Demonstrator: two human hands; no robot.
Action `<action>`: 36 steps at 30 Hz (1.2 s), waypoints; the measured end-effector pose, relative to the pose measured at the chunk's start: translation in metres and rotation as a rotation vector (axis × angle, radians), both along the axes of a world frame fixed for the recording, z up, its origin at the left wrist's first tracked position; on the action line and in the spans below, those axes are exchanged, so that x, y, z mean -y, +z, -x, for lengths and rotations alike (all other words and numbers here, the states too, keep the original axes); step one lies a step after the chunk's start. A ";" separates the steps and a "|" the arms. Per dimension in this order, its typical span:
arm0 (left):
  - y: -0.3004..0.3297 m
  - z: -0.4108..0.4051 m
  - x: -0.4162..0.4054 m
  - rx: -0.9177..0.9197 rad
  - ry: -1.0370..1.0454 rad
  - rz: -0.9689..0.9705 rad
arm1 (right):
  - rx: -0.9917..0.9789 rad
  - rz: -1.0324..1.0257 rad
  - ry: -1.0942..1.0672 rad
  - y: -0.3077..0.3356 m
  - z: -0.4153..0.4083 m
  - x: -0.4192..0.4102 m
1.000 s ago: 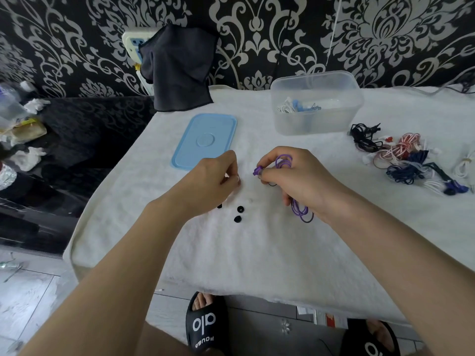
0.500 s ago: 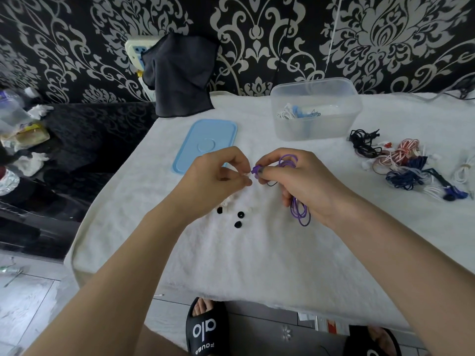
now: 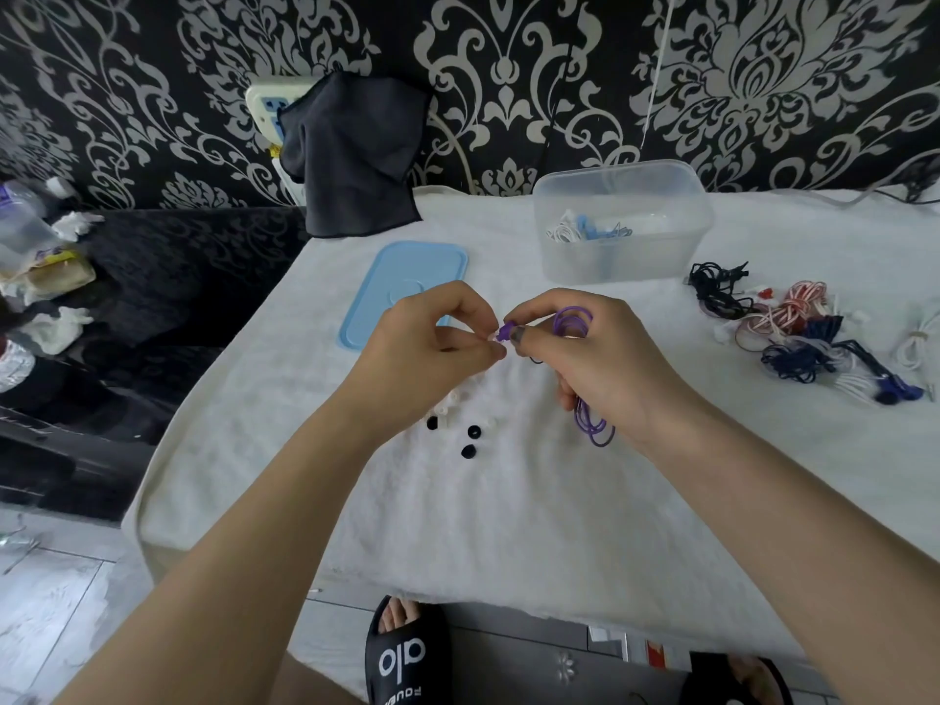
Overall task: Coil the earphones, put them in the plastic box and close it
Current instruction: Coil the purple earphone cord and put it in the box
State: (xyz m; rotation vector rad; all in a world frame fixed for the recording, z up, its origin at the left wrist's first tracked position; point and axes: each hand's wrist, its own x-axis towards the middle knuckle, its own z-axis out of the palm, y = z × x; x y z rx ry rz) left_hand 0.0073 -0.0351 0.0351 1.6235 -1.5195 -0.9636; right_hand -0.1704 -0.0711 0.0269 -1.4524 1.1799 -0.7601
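while both hands meet above the middle of a counter (image 3: 508, 526) draped in white cloth, the right hand (image 3: 600, 358) grips a coil of purple earphones (image 3: 574, 320), its fingers curled round the loops, which show above the knuckles and hang out below the palm. the thumb and forefinger of that hand pinch a purple earbud (image 3: 506, 330) at the end of the cord. the left hand (image 3: 432, 343), fingers bent, pinches a small pale piece right against that earbud; what the piece is cannot be made out. just below the left hand, small black ear tips (image 3: 473, 432) lie loose on the cloth beside a few white ones. a clear plastic box (image 3: 623, 223) stands open toward the far edge of the counter, with white and blue earphones inside it. its blue lid (image 3: 407, 282) lies flat on the cloth to the left of the box, apart from it. more tangled earphones (image 3: 803, 333) in black, red-and-white and dark blue lie in a heap near the right edge. a dark cloth (image 3: 356, 155) hangs against the patterned wall at the far left corner.
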 end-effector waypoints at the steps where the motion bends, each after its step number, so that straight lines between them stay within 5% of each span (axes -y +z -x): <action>1: 0.000 0.001 0.000 -0.013 0.000 0.002 | 0.002 0.005 -0.005 0.000 0.000 0.000; 36: 0.010 0.001 0.000 -0.199 -0.013 0.108 | 0.380 -0.396 0.002 0.003 0.007 0.008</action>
